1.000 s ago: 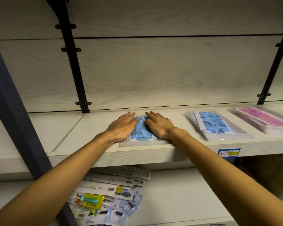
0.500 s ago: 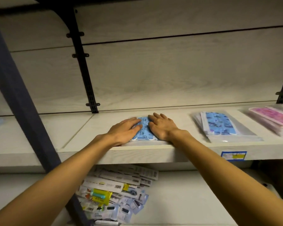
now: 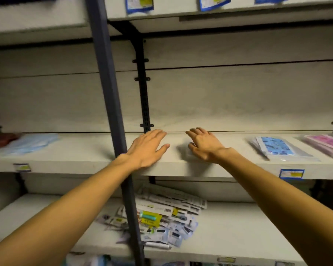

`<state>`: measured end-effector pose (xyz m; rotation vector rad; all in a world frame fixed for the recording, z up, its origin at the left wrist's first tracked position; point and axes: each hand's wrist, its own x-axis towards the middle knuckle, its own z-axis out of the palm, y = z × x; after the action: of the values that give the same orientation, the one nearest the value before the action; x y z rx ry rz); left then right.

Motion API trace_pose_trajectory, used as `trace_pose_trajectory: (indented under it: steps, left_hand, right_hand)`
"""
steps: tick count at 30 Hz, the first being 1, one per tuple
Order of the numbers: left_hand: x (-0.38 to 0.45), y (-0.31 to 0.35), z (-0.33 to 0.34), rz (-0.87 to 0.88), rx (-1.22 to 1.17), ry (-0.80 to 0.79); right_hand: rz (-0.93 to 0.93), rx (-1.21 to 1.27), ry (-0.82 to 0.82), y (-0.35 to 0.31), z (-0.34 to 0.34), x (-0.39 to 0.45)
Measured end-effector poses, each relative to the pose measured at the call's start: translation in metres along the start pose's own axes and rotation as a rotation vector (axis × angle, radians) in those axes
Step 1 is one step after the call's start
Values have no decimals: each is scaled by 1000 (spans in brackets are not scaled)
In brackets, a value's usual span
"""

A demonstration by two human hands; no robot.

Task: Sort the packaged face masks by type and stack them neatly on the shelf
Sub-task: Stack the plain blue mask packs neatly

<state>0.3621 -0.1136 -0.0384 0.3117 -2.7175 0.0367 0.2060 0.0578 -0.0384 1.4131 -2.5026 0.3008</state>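
My left hand (image 3: 148,148) lies flat with straight fingers on the middle shelf (image 3: 85,160), holding nothing. My right hand (image 3: 204,144) hovers to its right with loosely curled fingers over a blurred clear packet edge (image 3: 188,157); the packet's contents are hidden. A stack of blue patterned mask packs (image 3: 277,148) lies further right on the same shelf. Beyond it sits a stack of pink mask packs (image 3: 327,143). Plain light blue masks (image 3: 29,144) lie at the far left of the shelf.
A dark upright post (image 3: 108,93) crosses in front of my left wrist. A loose pile of small carded packets (image 3: 161,217) lies on the lower shelf. A dark red item (image 3: 2,139) sits at the far left. Price tags (image 3: 291,173) hang on the shelf edge.
My hands have moved apart and off the blue mask pack they pressed together. The view has swung up and left, bringing the upper shelf and the left-hand masks into sight.
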Motion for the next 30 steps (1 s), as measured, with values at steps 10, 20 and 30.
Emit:
trace_pose_trajectory:
  steps: [10, 20, 30]
  left_hand:
    - [-147, -132, -84, 45, -33, 116]
    - [-199, -283, -106, -287, 278, -189]
    - [-193, -412, -108, -363, 384, -160]
  right_hand:
    - [-216, -39, 17, -213, -7, -23]
    - [-329, -146, -108, -354, 44, 48]
    - [-264, -136, -117, -424, 83, 184]
